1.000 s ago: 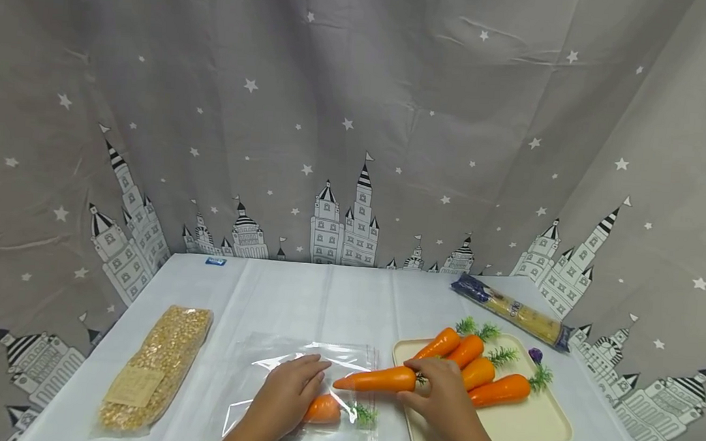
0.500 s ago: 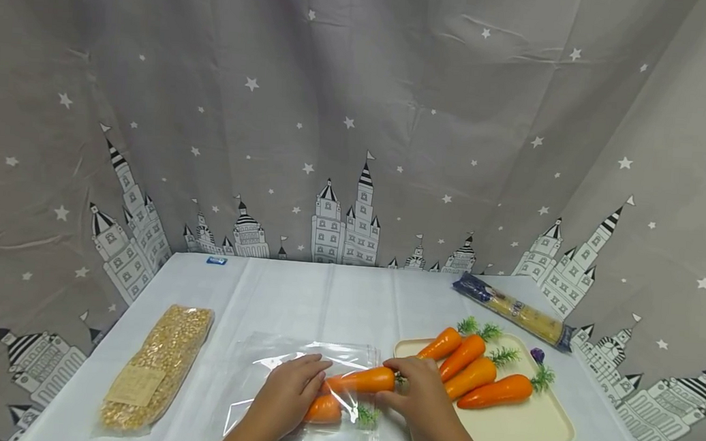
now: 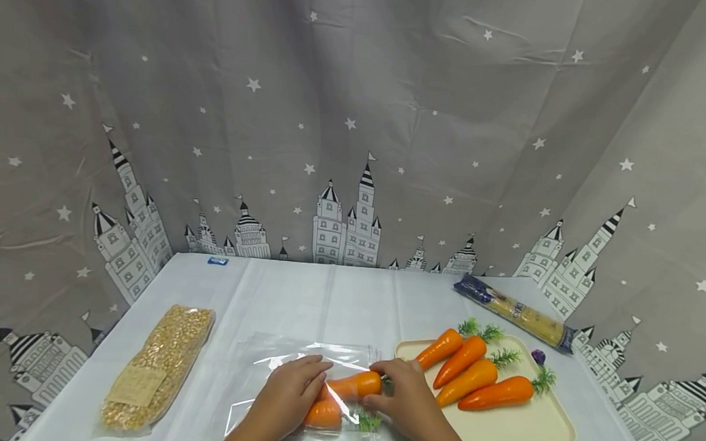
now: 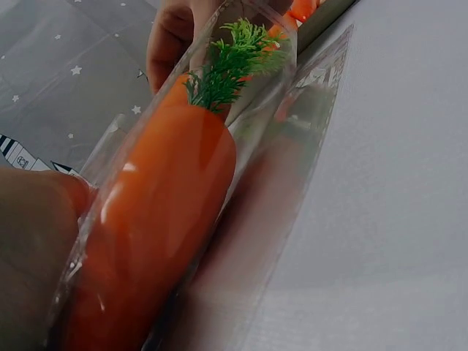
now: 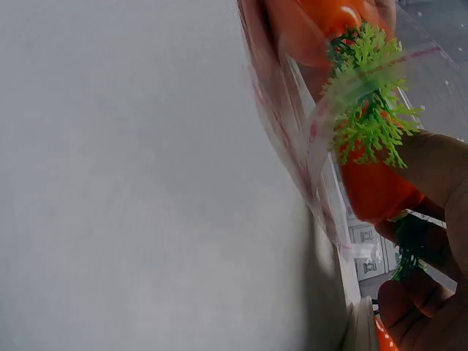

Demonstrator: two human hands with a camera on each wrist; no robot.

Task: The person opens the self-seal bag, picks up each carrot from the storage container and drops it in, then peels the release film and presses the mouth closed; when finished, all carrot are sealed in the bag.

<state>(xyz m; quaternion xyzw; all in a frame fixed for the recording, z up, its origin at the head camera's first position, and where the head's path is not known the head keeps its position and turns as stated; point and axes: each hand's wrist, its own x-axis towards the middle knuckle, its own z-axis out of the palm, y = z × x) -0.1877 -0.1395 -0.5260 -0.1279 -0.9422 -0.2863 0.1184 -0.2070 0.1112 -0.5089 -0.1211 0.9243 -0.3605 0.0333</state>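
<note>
My left hand [image 3: 287, 395] lies on the clear zip bag [image 3: 293, 367] near the table's front edge, fingers curled over its upper layer to hold the mouth up; a carrot [image 3: 322, 414] already lies inside beneath them. My right hand [image 3: 404, 403] grips a second carrot [image 3: 350, 386] by its leafy end, its tip pushed into the opening. Four more carrots [image 3: 471, 371] wait on the cream tray [image 3: 529, 431] toward the front right corner. I judge the risk is the thin plastic: if my left fingers slip, the mouth could collapse and the carrot snag on the zip strip, or its tip could jam against the first carrot and bunch the bag along the table [image 3: 323, 300].
</note>
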